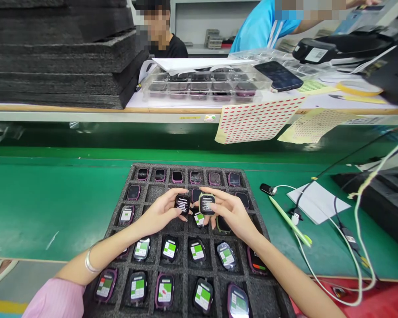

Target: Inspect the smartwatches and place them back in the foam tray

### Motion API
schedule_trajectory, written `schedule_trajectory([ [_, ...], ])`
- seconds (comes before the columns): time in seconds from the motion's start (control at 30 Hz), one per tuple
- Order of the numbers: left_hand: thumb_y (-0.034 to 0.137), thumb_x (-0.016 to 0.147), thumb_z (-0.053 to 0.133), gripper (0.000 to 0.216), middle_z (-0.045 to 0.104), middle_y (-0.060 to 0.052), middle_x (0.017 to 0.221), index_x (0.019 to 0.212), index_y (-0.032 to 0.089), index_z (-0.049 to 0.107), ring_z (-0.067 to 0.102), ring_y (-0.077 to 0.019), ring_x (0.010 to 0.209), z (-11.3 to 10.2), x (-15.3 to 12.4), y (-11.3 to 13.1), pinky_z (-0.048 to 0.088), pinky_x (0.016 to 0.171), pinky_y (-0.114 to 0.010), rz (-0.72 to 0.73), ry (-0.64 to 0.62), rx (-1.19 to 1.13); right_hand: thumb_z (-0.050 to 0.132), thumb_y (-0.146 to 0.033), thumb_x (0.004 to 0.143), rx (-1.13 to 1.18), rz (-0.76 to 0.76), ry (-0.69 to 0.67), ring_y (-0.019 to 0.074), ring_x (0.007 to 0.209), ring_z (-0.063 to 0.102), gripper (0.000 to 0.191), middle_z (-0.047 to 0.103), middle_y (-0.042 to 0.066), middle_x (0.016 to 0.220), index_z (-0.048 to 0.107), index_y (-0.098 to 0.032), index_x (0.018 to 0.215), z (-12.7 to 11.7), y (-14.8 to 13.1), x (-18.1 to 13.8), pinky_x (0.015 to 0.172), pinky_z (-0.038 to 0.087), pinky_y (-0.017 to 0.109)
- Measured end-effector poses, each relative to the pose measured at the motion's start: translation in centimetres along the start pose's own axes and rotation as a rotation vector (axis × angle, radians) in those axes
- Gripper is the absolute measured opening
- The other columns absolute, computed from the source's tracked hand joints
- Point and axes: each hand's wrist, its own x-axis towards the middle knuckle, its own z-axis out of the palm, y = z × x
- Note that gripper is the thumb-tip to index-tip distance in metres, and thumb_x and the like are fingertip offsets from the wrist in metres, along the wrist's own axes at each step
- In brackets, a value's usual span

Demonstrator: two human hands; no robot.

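Note:
My left hand (166, 210) pinches a dark smartwatch (182, 204) by its edges, its lit screen showing white text. Close beside it, my right hand (230, 212) grips a smartwatch with a pale green case (207, 205), also lit with white text. Both are held up over a black foam tray (155, 260) split into square pockets. Many pockets hold watches, some purple-cased like the watch at the lower middle (165, 290), several with green and white screens. My hands hide some of the middle pockets.
On the green bench lie a green pen (290, 221), white paper (318, 203) and looping white cables (360, 229) at right. Above, a shelf holds stacked black foam (59, 62), clear plastic trays (199, 88) and a phone (278, 76). Two people are behind it.

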Motion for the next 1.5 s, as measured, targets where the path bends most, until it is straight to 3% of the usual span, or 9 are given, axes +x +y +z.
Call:
schedule_trajectory([
  [0.23,0.019,0.083,0.056,0.040,0.061,-0.008,0.112,0.122,0.020,0.046,0.062,-0.0210,0.097,0.0,-0.1,-0.1,0.056,0.080,-0.035,0.004,-0.013,-0.003,0.066,-0.029,0.084,-0.088,-0.007,0.010,0.0153,0.056,0.068,0.046,0.071,0.013,0.100,0.052,-0.013,0.125,0.1,0.0,-0.1,0.042,0.050,0.023],
  [0.4,0.016,0.082,0.057,0.041,0.062,-0.008,0.111,0.121,0.020,0.047,0.062,-0.0214,0.100,0.0,-0.1,-0.1,0.057,0.080,-0.035,0.014,-0.001,0.012,0.072,-0.022,0.078,-0.161,0.013,-0.105,0.0186,0.076,0.069,0.071,0.066,0.012,0.111,0.037,-0.018,0.139,0.1,-0.4,-0.7,0.056,0.057,0.027],
  [0.5,0.014,0.082,0.056,0.039,0.062,-0.008,0.109,0.120,0.020,0.047,0.063,-0.0212,0.099,0.1,-0.1,0.0,0.057,0.079,-0.034,0.019,-0.007,-0.002,0.069,-0.025,0.080,-0.249,0.036,-0.132,0.0203,0.080,0.069,0.066,0.064,0.011,0.111,0.036,-0.019,0.138,-0.6,-0.6,-1.7,0.061,0.058,0.030],
  [0.63,0.016,0.084,0.056,0.034,0.062,-0.007,0.104,0.117,0.019,0.048,0.064,-0.0209,0.097,0.3,-0.3,0.3,0.057,0.079,-0.034,0.015,-0.010,-0.016,0.065,-0.032,0.082,-0.726,0.004,-0.103,0.0192,0.073,0.065,0.047,0.063,0.010,0.107,0.050,-0.020,0.125,-3.4,-1.7,-3.7,0.067,0.056,0.035],
  [0.73,0.020,0.085,0.058,0.032,0.063,-0.007,0.100,0.115,0.018,0.049,0.065,-0.0200,0.094,0.4,-0.3,0.5,0.057,0.077,-0.033,0.004,-0.004,-0.018,0.063,-0.039,0.083,-1.041,-0.060,-0.082,0.0229,0.085,0.062,0.039,0.058,0.011,0.114,0.056,-0.022,0.118,-6.5,-2.1,-5.1,0.077,0.052,0.040],
  [0.97,0.027,0.083,0.063,0.032,0.064,-0.006,0.095,0.111,0.016,0.052,0.066,-0.0186,0.086,0.6,-0.2,0.4,0.058,0.070,-0.031,-0.017,0.027,-0.038,0.061,-0.042,0.085,-1.221,-0.105,-0.043,0.0272,0.108,0.055,0.042,0.053,0.013,0.115,0.057,-0.020,0.121,-10.5,-0.1,-7.1,0.092,0.045,0.044],
  [1.13,0.031,0.083,0.064,0.033,0.064,-0.007,0.094,0.110,0.016,0.053,0.067,-0.0196,0.085,0.6,-0.1,0.3,0.059,0.069,-0.031,-0.017,0.041,-0.026,0.059,-0.039,0.088,-1.332,-0.257,-0.003,0.0282,0.110,0.052,0.042,0.052,0.013,0.120,0.056,-0.022,0.126,-9.3,-0.4,-7.0,0.094,0.043,0.046],
  [1.33,0.033,0.083,0.064,0.034,0.064,-0.005,0.091,0.110,0.017,0.052,0.067,-0.0203,0.085,0.7,-0.1,0.3,0.059,0.069,-0.032,-0.013,0.038,-0.021,0.045,-0.028,0.097,-1.371,-0.313,-0.209,0.0266,0.106,0.054,0.025,0.061,0.010,0.114,0.062,-0.021,0.113,-5.5,-0.1,-5.4,0.094,0.044,0.046],
  [1.5,0.031,0.083,0.064,0.032,0.064,-0.006,0.094,0.109,0.017,0.052,0.067,-0.0196,0.084,0.6,0.0,0.2,0.059,0.068,-0.031,-0.034,0.039,-0.007,0.047,-0.019,0.094,-1.575,-0.313,-0.076,0.0295,0.094,0.057,0.022,0.061,0.014,0.102,0.062,-0.013,0.108,-3.5,1.6,-4.3,0.084,0.048,0.048],
])
